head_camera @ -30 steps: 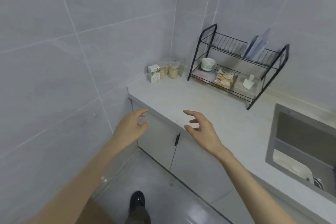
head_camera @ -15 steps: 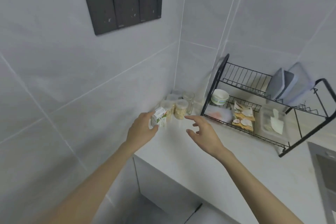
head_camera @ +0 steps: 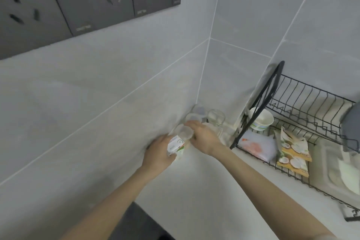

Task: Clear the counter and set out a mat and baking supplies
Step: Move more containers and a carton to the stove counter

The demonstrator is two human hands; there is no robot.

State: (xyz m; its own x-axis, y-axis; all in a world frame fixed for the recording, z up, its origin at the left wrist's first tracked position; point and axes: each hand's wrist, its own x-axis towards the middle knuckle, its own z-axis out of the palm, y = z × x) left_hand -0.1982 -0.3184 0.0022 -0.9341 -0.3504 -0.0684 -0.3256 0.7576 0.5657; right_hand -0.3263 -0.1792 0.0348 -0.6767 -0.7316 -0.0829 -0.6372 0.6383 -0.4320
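At the tabletop (head_camera: 194, 191) corner, my left hand (head_camera: 157, 154) grips a small white-and-green carton (head_camera: 175, 146); my right hand (head_camera: 204, 138) touches a clear lidded jar (head_camera: 184, 132) beside it; I cannot tell whether it grips.

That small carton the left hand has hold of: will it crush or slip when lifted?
The carton fits inside the left hand, so it is probably light. Its walls look like thin card and may dent under a hard squeeze. Flat sides should keep it from rolling.
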